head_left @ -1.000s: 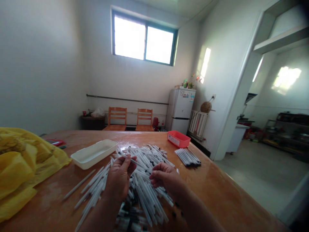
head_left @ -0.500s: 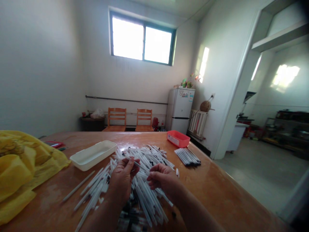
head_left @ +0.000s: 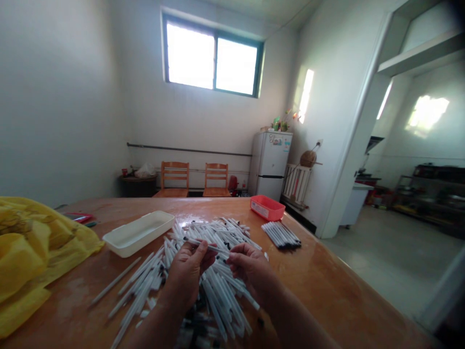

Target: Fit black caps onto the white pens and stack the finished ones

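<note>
My left hand pinches a white pen with a dark end, held over the heap. At the pen's right end are the closed fingertips of my right hand. Whether they grip the pen itself or a small part at its end is too small to tell. Beneath both hands spreads a loose heap of white pen barrels, with dark pieces among them. To the right, a neat row of white pens with black ends lies on the wooden table.
An open cream tray stands behind the heap on the left, and a red basket at the back right. Yellow cloth or plastic covers the left side. Two chairs stand beyond the table.
The pen in my left hand now lies more level, its dark end showing at the left. My right hand has moved up and in to the pen's right end.
</note>
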Tool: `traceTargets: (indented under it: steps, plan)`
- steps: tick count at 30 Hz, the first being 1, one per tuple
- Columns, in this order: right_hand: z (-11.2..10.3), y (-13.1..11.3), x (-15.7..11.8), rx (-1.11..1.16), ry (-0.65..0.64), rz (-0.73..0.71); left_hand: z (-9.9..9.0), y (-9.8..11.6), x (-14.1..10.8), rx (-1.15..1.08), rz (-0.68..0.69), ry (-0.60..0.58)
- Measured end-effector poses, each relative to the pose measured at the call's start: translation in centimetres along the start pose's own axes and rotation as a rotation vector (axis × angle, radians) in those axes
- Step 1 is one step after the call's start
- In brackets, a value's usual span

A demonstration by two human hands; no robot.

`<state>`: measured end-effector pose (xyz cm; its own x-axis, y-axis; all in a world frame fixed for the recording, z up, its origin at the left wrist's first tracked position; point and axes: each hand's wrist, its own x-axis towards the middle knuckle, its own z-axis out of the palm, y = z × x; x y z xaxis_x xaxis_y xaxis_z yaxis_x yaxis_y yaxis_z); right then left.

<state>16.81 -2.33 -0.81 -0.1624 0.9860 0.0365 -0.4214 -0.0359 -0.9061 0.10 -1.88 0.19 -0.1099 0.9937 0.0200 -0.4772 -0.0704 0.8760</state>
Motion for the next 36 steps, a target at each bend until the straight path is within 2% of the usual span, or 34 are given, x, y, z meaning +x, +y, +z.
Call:
traceTargets:
  steps: [17, 21, 25, 28, 31, 33, 36]
  plan:
    - [0.0, -0.7, -0.5, -0.032, 0.030, 0.019, 0.3, -0.8, -0.6, -0.015, -0.004, -0.053]
    - [0.2, -0.3, -0.2, -0.023, 0.029, 0.017, 0.5, -0.6, -0.5, 0.007, 0.039, -0.049]
    - [0.5, 0.1, 0.1, -0.054, -0.041, -0.015, 0.7, 0.4, -0.5, 0.058, 0.127, -0.029]
    - [0.2, -0.1, 0.1, -0.207, 0.025, -0.095, 0.4, 1.2, -0.6, 0.138, 0.236, -0.006]
    - [-0.3, -0.9, -0.1, -0.332, 0.146, -0.227, -0.2, 1.4, -0.5, 0.529, 0.531, 0.016]
    - [-0.5, -1.3, -0.5, -0.339, 0.132, -0.272, -0.5, 1.2, -0.4, 0.816, 0.742, -0.003]
    - [-0.4, -1.6, -0.9, -0.338, 0.032, -0.279, -0.6, 0.9, -0.4, 1.127, 0.985, -0.149]
